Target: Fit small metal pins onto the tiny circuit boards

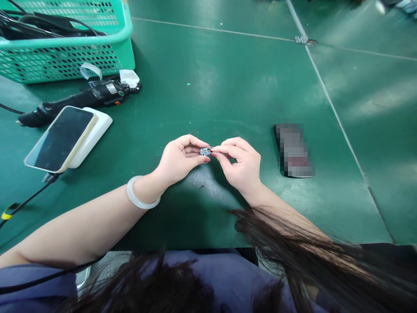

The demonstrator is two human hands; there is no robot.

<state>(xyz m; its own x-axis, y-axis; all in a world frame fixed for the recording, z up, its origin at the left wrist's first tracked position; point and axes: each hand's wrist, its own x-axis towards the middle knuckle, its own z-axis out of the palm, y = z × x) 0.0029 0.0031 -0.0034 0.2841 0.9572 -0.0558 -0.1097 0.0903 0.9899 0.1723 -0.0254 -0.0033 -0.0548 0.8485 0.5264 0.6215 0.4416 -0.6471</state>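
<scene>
Seen from the head camera, a person's left hand (178, 160) and right hand (240, 165) meet above the middle of a green surface (228, 87), both pinching a small metal part (205, 151) between thumb and fingertips; the part is too small to identify, though it looks like a tiny silvery component. The left wrist carries a pale bangle (139, 195). To the left, a phone (61, 138) lies tilted, screen up, on a white pad (94, 130), with a black cable (29, 198) running from below it toward the near edge. Behind the phone a black power tool (81, 98) lies on its side, just in front of a green mesh basket (68, 54) holding dark cords. To the right of the hands, a blurred dark rectangular object (293, 150) rests flat on the surface, near but apart from the right hand.
</scene>
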